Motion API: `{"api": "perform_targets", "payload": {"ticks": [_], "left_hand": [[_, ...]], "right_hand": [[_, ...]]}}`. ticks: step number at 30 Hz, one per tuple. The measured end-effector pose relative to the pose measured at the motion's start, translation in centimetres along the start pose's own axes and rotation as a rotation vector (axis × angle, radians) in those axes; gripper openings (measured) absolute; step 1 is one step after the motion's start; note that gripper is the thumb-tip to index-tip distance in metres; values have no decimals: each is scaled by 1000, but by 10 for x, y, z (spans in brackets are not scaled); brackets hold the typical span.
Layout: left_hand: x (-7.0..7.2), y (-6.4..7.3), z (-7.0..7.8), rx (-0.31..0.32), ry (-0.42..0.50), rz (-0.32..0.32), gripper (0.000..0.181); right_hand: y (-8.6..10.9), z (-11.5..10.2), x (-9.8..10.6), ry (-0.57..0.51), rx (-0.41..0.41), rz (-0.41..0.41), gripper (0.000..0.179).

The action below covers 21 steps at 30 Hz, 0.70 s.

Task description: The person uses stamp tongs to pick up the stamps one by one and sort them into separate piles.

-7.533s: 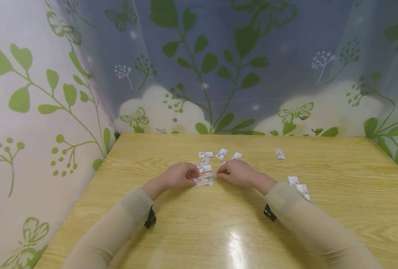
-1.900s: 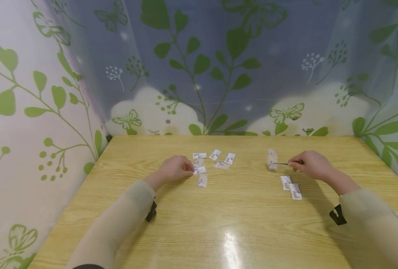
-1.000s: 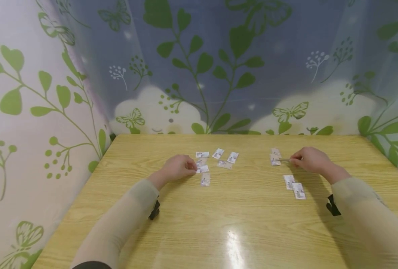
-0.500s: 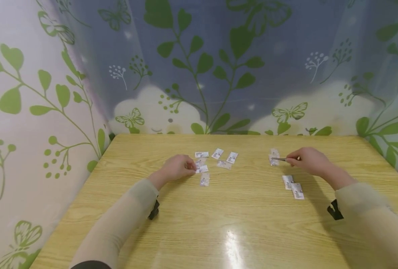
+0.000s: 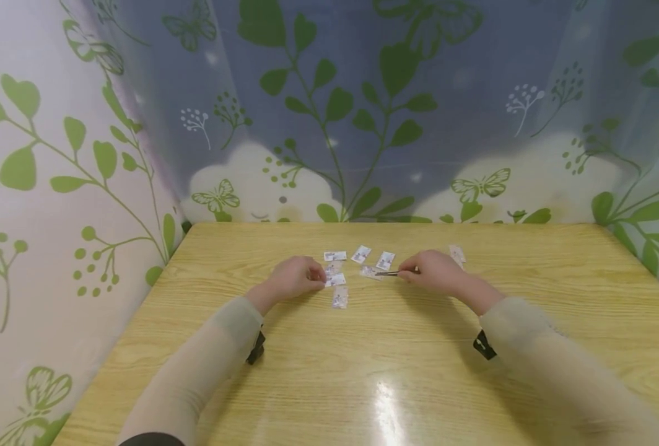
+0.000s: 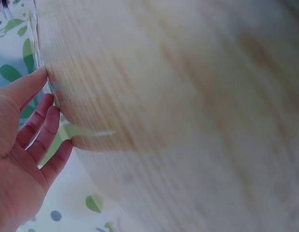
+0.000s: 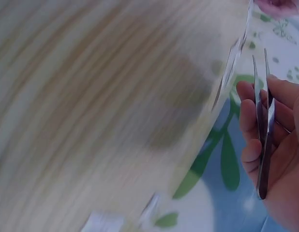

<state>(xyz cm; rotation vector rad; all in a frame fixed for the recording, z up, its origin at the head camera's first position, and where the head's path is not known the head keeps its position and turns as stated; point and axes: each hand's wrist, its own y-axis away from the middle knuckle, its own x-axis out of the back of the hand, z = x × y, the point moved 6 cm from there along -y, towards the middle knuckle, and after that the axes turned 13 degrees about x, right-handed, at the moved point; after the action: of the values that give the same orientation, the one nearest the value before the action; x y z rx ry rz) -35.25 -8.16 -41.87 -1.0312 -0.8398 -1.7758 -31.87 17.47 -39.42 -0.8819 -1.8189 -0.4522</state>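
My right hand [image 5: 432, 271] holds metal tweezers [image 5: 388, 273], their tips spread apart in the right wrist view. The tips overlap a small flat printed packet [image 5: 369, 272] in the middle cluster, where two whiter packets lie just behind. My left hand [image 5: 295, 275] rests with loosely bent fingers at the left column of packets. Its fingertips are right at the edge of a white packet [image 5: 336, 280]. In the left wrist view the fingers [image 6: 52, 164] are spread and relaxed, low against the wooden table.
Farther back in the left column lies another white packet [image 5: 335, 256], and a paler packet [image 5: 339, 297] is nearest the front. Beyond my right hand a packet [image 5: 456, 253] shows partly. A patterned cloth [image 5: 329, 124] rises behind the table [image 5: 307, 371].
Earlier both hands were at the left column; a packet was then placed at the right back. Since half a second ago, my right hand moved left with the tweezers. The left stayed put.
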Motion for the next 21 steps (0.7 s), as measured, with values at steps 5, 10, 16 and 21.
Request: {"api": "perform_targets", "payload": {"ticks": [5, 10, 16, 21], "left_hand": [[-1, -1, -1, -5, 2, -2, 6], [-4, -2, -3, 5, 1, -13, 5], [-4, -3, -4, 4, -3, -9, 5], [-3, -3, -3, 8, -6, -5, 5]], "right_hand": [[-22, -16, -12, 36, 59, -8, 18], [-34, -28, -20, 47, 86, -38, 19], [-43, -31, -25, 60, 91, -46, 17], [-46, -33, -28, 70, 83, -51, 18]]}}
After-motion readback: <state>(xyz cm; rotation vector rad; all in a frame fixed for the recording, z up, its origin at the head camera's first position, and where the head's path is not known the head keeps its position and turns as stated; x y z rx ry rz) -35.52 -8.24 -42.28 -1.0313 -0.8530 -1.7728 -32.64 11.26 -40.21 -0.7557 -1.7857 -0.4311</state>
